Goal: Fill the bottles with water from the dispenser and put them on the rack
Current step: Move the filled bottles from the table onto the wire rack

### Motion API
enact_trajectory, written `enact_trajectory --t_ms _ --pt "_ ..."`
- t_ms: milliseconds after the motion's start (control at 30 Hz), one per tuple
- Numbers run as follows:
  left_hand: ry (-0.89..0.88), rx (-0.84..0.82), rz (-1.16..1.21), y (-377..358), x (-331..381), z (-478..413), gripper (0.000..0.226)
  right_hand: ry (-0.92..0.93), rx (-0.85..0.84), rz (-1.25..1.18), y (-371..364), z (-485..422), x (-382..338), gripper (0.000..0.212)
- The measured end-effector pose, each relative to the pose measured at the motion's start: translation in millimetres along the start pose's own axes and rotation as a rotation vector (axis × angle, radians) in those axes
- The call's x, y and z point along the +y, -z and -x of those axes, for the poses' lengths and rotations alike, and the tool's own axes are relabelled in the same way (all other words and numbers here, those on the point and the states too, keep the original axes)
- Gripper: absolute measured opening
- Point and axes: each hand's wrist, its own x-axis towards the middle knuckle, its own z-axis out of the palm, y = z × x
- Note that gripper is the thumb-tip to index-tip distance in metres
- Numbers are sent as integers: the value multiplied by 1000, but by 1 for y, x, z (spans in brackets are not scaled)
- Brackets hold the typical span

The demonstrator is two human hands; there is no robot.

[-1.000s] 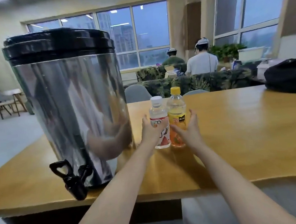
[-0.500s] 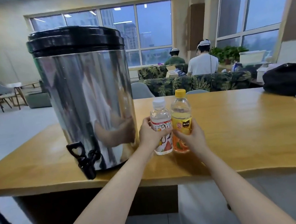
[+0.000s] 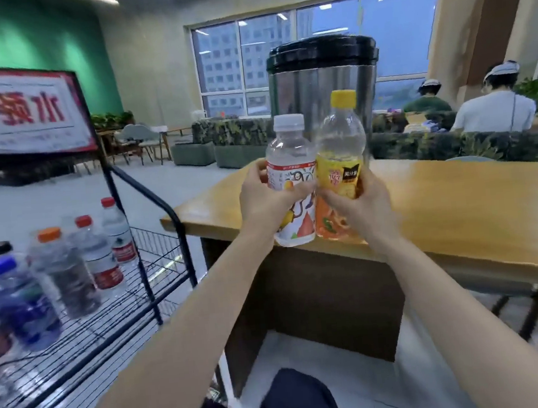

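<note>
Likely carrying step: left grip [image 3: 262,204] holds white-capped bottle [image 3: 289,155], right grip [image 3: 365,209] yellow-capped bottle [image 3: 338,154]; next, lower both upright onto rack [image 3: 109,334].

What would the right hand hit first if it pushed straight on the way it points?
Probably the steel dispenser on the table, straight beyond the right hand and its yellow-capped bottle; how wide the gap is, I cannot tell.

I see open air from my left hand [image 3: 261,204], holding the white-capped bottle [image 3: 290,165], and right hand [image 3: 363,211], holding the yellow-capped bottle [image 3: 339,164], leftward to the rack [image 3: 185,244], where its upright post [image 3: 135,249] and standing bottles [image 3: 64,279] crowd the wire shelf [image 3: 124,316], while the dispenser [image 3: 321,83] blocks behind them on the table [image 3: 459,218].
</note>
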Motion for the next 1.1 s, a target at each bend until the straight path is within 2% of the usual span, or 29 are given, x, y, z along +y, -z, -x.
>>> enact_trajectory --t_ms 367,500,600,733,833,933,1100 --pt "96 450 -178 211 -38 -35 75 7 -383 -272 -243 -13 -54 50" --pt "127 576 -228 260 -66 -54 66 11 -517 -308 -316 -22 -51 48" --pt "156 619 -237 289 -89 -61 62 9 -614 -317 -363 -26 -40 56" --pt "240 685 -289 325 -127 -59 70 -6 -800 -322 -413 -25 -21 62" --pt "325 712 -333 344 -152 -48 75 -17 -965 -333 -436 -14 -12 62" --pt "429 716 -395 357 -169 -34 69 -6 -1096 -293 -453 1 -7 58" --pt "547 742 -450 370 -184 -16 64 -38 -1203 -274 -472 22 -4 53"
